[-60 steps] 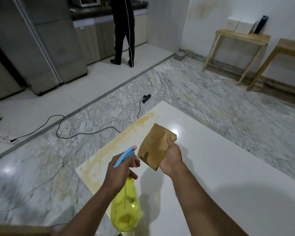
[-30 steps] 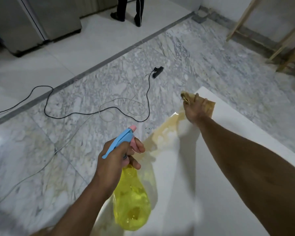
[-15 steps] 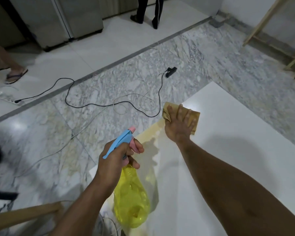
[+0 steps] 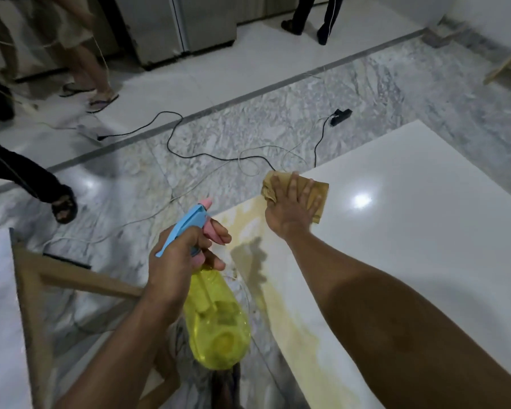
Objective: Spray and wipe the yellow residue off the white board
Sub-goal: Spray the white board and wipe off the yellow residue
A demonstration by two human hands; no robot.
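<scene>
Head view: right hand (image 4: 289,211) on cloth (image 4: 319,191).

Dim, cool indoor light from overhead. A hard glare spot sits on the glossy white board (image 4: 425,231), a softer one on the polished marble floor (image 4: 92,184). Shadow of the translucent yellow spray bottle (image 4: 216,320) falls on the board. Passing legs at the upper left smear with motion blur; straight lines bow toward the edges.
</scene>
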